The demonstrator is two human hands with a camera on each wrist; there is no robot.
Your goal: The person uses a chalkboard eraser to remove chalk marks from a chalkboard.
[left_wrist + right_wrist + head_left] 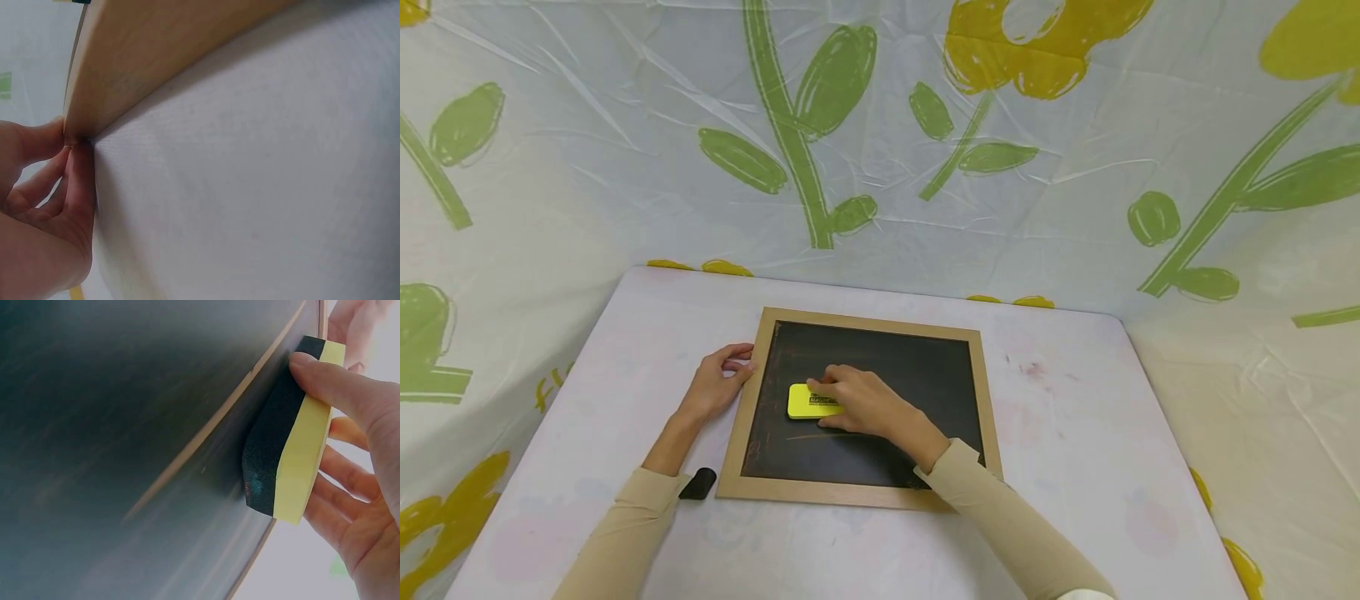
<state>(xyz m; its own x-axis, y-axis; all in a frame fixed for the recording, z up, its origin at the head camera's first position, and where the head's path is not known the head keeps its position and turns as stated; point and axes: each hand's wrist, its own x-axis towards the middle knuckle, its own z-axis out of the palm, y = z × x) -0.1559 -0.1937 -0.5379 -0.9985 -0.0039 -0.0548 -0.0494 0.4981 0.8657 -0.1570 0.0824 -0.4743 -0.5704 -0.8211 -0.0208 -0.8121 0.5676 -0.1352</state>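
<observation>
My right hand (pixel 871 402) grips a yellow eraser (pixel 805 402) with a dark felt underside, thumb on one side and fingers on the other. In the right wrist view the eraser (pixel 299 434) lies against the black chalkboard (pixel 880 358), beside an orange-brown chalk line (pixel 206 428). Fainter smears mark the board's left part. At the left edge of the wooden frame (pixel 742 417), my left hand (pixel 713 385) holds on. In the left wrist view its thumb meets the frame's upper edge and its fingers the lower edge, by the tabletop.
A small black object (pixel 698 483) lies beside the left sleeve, near the board's lower left corner; its kind is unclear. The board lies on a pale table (pixel 1075 467). Flower-printed cloth (pixel 880 167) hangs behind and at both sides.
</observation>
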